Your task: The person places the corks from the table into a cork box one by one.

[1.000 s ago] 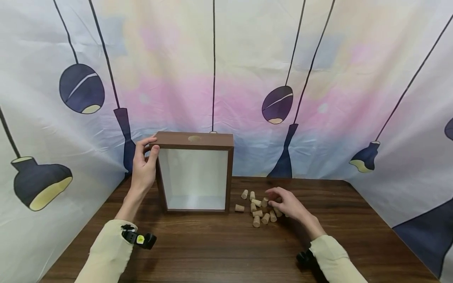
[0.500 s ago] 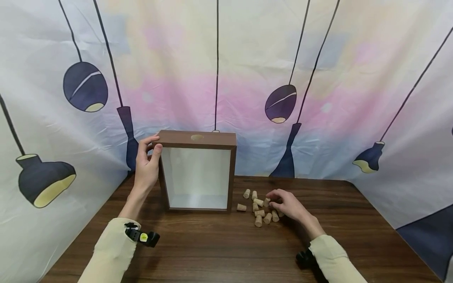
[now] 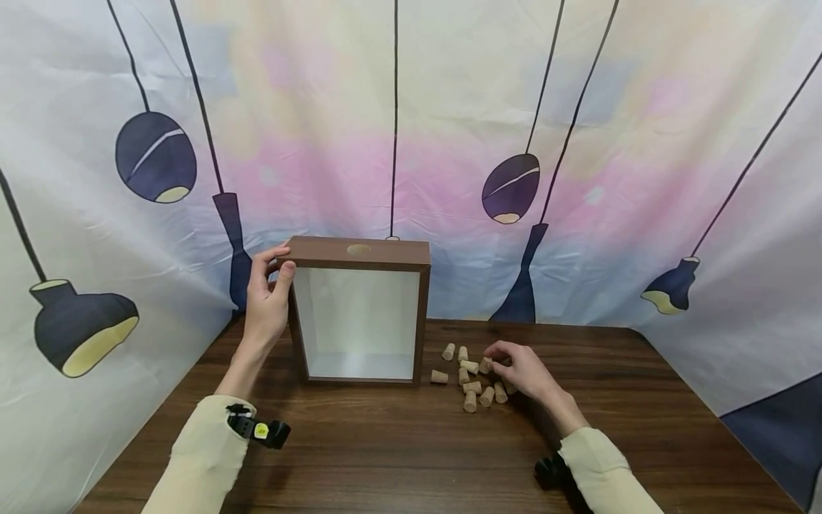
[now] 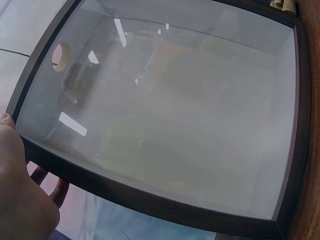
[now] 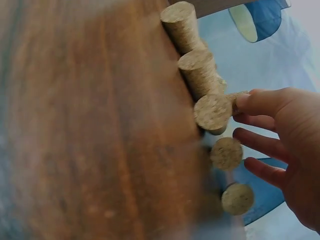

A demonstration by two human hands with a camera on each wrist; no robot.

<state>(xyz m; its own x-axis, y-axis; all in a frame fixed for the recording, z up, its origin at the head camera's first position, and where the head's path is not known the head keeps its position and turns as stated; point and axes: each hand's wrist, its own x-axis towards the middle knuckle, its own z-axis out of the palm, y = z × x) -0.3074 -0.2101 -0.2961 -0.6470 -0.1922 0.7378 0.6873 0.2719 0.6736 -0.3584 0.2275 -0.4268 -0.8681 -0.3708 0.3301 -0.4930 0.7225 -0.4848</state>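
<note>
L. hand (image 3: pixel 266 300) grips the brown box (image 3: pixel 401 254) at its upper L corner: thumb on the front edge, other fingers round behind the frame. Box stands on edge on the tabletop (image 3: pixel 385 450), to the R of those fingers & mostly below them; pale inside shows thru the front, w/ bright reflections in the L wrist view. Round hole (image 3: pixel 359 249) in the top side, just R of the L fingertips.

R. hand (image 3: pixel 523 368) has thumb & forefinger pinched on a cork (image 3: pixel 486 365); remaining fingers spread loosely. Hard to tell if that cork's off the tabletop. Other corks (image 3: pixel 472 387) lie/stand in a loose group L of the R fingers & on the near side of them; one stray cork (image 3: pixel 439 376) sits further L, between the group & the box.

Black wrist camera (image 3: pixel 259 430) behind the L fingers, on a cream sleeve (image 3: pixel 202 450). Beyond both hands' fingers: cloth backdrop (image 3: pixel 308 107) w/ printed dark lamps.
</note>
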